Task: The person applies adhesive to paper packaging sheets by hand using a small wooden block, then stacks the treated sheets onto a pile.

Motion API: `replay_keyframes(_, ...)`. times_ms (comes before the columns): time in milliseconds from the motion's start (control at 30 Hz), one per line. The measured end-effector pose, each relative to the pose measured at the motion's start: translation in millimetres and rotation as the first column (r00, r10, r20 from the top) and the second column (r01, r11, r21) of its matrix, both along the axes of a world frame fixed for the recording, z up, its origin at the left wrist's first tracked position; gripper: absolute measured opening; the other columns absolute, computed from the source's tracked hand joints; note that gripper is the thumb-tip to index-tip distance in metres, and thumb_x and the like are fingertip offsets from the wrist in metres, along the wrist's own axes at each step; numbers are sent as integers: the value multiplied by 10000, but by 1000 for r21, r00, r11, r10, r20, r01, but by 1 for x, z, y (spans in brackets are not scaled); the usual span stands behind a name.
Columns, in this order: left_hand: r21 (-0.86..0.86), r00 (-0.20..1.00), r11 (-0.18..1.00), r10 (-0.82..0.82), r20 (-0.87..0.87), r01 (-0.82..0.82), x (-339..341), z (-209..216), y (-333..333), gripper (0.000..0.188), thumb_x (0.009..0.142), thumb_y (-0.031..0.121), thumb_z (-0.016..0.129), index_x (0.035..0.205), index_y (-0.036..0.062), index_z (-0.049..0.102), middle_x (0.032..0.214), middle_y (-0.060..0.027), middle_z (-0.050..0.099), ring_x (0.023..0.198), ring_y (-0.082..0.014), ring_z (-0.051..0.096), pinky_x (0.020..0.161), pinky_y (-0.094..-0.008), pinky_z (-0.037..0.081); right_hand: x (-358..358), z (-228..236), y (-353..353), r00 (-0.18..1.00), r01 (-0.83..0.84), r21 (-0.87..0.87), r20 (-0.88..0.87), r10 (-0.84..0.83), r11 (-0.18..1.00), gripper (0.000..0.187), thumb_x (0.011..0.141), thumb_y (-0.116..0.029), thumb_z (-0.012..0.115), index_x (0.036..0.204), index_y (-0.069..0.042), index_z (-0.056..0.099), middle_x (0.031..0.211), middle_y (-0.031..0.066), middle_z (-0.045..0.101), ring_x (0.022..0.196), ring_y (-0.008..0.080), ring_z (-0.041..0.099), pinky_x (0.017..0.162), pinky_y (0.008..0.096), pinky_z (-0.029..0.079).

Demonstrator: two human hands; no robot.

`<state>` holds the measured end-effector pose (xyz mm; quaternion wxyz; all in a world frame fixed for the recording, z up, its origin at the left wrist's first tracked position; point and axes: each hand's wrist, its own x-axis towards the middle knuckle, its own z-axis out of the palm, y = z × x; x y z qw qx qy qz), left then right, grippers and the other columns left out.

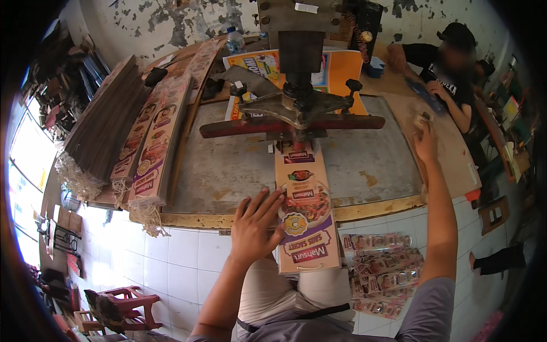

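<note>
A long printed cardboard strip (305,228), purple, cream and red with a food picture, lies under the head of a metal press (299,108) and juts over the table's near edge toward my lap. A short pale string shows at its near end. My left hand (257,225) rests along the strip's left edge, fingers spread, thumb on its border. Out to the right, my right hand (425,143) reaches over the tabletop, its fingertips closed at a small pale object (423,118) with a dark middle, too small to name. The press's red crossbar (353,122) spans above the strip.
Stacks of similar printed strips (156,145) with strings stand at left beside a tall grey-edged stack (102,111). More strips (387,273) lie on the tiled floor. A person (450,80) works at right. A bottle (235,41) stands behind; a red stool (134,308) is lower left.
</note>
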<state>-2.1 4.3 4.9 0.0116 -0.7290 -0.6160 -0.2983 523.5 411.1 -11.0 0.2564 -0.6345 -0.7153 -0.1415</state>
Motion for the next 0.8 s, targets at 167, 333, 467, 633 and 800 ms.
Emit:
replay_keyframes(167, -7, 999, 1000, 16, -27, -17, -3, 3, -5, 628, 908, 255, 723, 1517, 108, 681, 1669, -27, 604, 1558, -304, 527, 1274, -564, 381, -16, 21, -12, 998, -32, -77, -62, 27, 997, 555, 1045, -144, 707, 1576, -102, 553, 1595, 182, 543, 1417, 420, 586, 1164, 529, 525)
replay_keyframes(333, -4, 998, 1000, 12, -69, -12, -4, 3, -6, 598, 989, 329, 686, 1537, 93, 660, 1668, -35, 601, 1537, -310, 542, 1255, -580, 400, -10, 21, -7, 998, -35, 4, -59, 36, 999, 507, 1056, -112, 679, 1549, -108, 563, 1536, 213, 590, 1378, 436, 609, 1160, 527, 514)
replay_keyframes(467, 5, 998, 1000, -5, -65, 6, -2, 2, -2, 592, 988, 322, 690, 1532, 89, 661, 1673, -38, 594, 1537, -313, 541, 1255, -581, 399, 5, 12, 8, 981, -90, 28, -169, 93, 996, 483, 1083, -50, 633, 1558, -107, 573, 1510, 231, 606, 1372, 444, 609, 1175, 509, 493)
replay_keyframes(633, -11, 999, 1000, -2, -34, 2, -6, 4, -8, 637, 952, 276, 692, 1552, 70, 635, 1697, -52, 570, 1562, -328, 511, 1277, -584, 363, -8, 6, 4, 975, -119, 38, -186, 124, 992, 443, 1129, -41, 585, 1572, -65, 586, 1552, 240, 601, 1406, 454, 595, 1156, 517, 502)
replay_keyframes(800, 34, 998, 999, -22, -56, 24, -2, 0, -2, 614, 980, 306, 695, 1535, 50, 638, 1675, -52, 586, 1543, -324, 526, 1257, -583, 387, -1, 17, -45, 945, -195, 36, -262, 197, 980, 430, 1148, -125, 617, 1570, -50, 586, 1556, 211, 618, 1434, 399, 593, 1183, 463, 482)
